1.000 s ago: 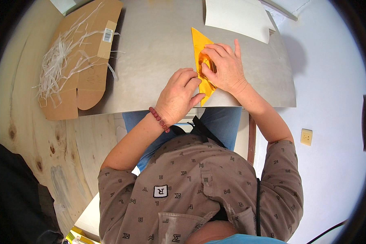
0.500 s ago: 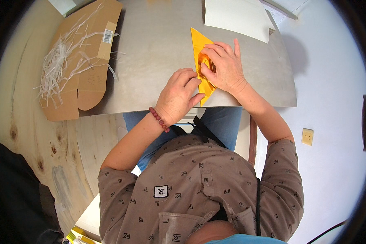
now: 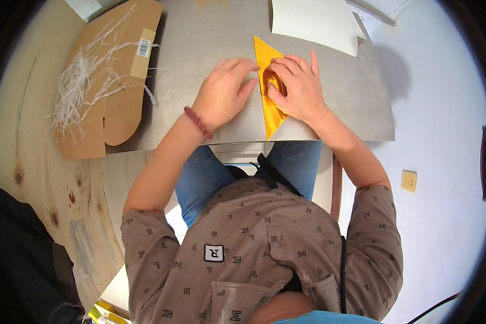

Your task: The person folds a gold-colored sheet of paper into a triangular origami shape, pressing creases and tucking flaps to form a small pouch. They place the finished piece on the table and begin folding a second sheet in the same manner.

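Observation:
A sheet of shiny gold paper (image 3: 273,120), folded to a long narrow triangle-like shape, lies on the grey metal tabletop near its front edge. My right hand (image 3: 299,90) rests over its right side, thumb and fingers curled onto a raised fold in the middle, the little finger sticking up. That fold is partly hidden under the fingers. My left hand (image 3: 222,94), with a dark red bead bracelet (image 3: 198,122) on the wrist, is at the paper's left edge. Its fingertips reach the edge of the upper half, and the thumb stands apart from them, holding nothing.
At the left of the metal table (image 3: 200,32) an unfolded brown cardboard box (image 3: 121,121) carries a tangle of white shredded strips (image 3: 75,89). White sheets (image 3: 313,24) lie at the far right. A wall with a socket (image 3: 409,181) borders the right side.
My left hand has moved away from me along the paper's left edge, from its lower part to its upper part. The right hand and the paper stay almost where they were.

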{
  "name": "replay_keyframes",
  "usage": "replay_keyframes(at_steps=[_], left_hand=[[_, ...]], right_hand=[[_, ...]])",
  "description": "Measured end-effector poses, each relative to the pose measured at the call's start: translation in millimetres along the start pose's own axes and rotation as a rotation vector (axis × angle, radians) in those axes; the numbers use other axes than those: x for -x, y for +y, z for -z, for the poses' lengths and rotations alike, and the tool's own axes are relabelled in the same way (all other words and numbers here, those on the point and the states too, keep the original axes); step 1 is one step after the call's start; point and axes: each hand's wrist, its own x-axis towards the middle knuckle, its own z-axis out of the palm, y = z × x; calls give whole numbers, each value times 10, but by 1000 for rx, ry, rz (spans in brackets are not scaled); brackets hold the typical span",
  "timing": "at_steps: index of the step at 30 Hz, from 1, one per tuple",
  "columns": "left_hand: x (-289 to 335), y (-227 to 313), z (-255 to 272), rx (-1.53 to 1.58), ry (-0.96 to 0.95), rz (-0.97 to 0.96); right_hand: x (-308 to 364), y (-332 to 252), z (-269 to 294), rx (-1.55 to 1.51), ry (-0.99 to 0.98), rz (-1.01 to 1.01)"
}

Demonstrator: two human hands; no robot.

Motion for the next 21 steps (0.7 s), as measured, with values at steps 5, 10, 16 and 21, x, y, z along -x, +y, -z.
replay_keyframes(at_steps=[5,10,16,21], left_hand=[[-340,-266,-136,-193,-56,-166],[-326,-407,-192,-201,-75,-177],[-317,-448,-218,-217,-63,-212],[-322,-477,-222,-235,-102,-212]], right_hand=[[-1,-4,8,0,-6,-11],[20,14,16,-25,-21,-19],[10,23,28,-57,-30,-21],[12,23,27,-61,-46,-30]])
